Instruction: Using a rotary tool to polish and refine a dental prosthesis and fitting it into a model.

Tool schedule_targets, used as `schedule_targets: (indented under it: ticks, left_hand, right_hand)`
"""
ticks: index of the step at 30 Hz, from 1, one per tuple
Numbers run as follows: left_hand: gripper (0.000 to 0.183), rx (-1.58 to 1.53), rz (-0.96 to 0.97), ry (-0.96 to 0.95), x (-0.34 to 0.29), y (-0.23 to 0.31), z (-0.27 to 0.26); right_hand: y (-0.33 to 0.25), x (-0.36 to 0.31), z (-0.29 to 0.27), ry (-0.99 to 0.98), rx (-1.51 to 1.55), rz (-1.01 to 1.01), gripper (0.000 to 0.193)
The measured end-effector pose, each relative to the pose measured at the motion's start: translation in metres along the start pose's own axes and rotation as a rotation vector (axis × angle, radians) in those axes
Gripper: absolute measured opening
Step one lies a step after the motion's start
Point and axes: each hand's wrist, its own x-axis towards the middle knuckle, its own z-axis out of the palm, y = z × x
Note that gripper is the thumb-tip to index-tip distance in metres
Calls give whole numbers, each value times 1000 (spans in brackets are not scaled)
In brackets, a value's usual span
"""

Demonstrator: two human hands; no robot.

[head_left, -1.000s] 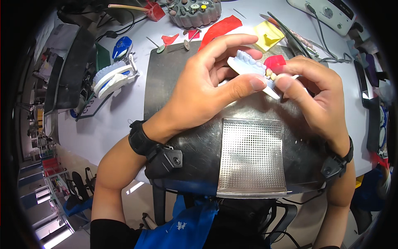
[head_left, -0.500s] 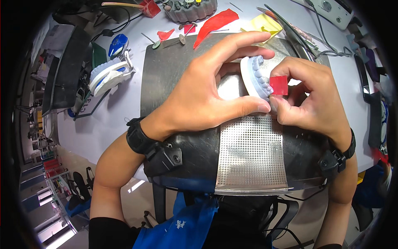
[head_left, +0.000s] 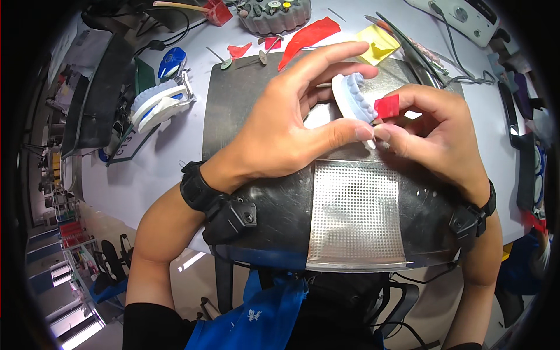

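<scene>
My left hand [head_left: 280, 125] is wrapped around a pale blue dental model [head_left: 357, 100] with a white base. Its thumb presses on the near end and its fingers curl behind the far end. My right hand [head_left: 440, 125] is closed at the model's near-right end, with the thumb tip close to my left thumb. A small red square sheet [head_left: 387, 106] sticks out by its index finger, against or just beside the model's teeth. The exact pinch on the sheet is partly hidden.
Under my hands is a dark curved bench plate [head_left: 262, 198] with a perforated metal panel [head_left: 357, 216]. Another dental model in a hinged frame [head_left: 157, 108] stands left. Beyond lie red scraps [head_left: 312, 36], yellow paper [head_left: 378, 45], disc tools [head_left: 263, 57] and a grey bur holder [head_left: 274, 18].
The model has tilted and shifted slightly left and away from me, baring its near end. My right hand and the red sheet moved a little left and up with it.
</scene>
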Motion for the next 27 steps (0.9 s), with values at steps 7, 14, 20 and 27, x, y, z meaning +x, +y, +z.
schedule_targets:
  ticks: [7, 14, 20, 27]
  left_hand:
    - [78, 50, 37, 38, 1, -1, 1]
    - [73, 41, 34, 10, 2, 0, 1]
    - [73, 75, 38, 11, 3, -2, 1]
    - [77, 57, 28, 28, 3, -3, 1]
  right_hand:
    - [-1, 1, -1, 37, 100, 118, 10]
    - [-1, 2, -3, 14, 59, 32, 8]
    - [-2, 1, -2, 54, -17, 28, 7]
    - [3, 4, -5, 17, 62, 29, 9]
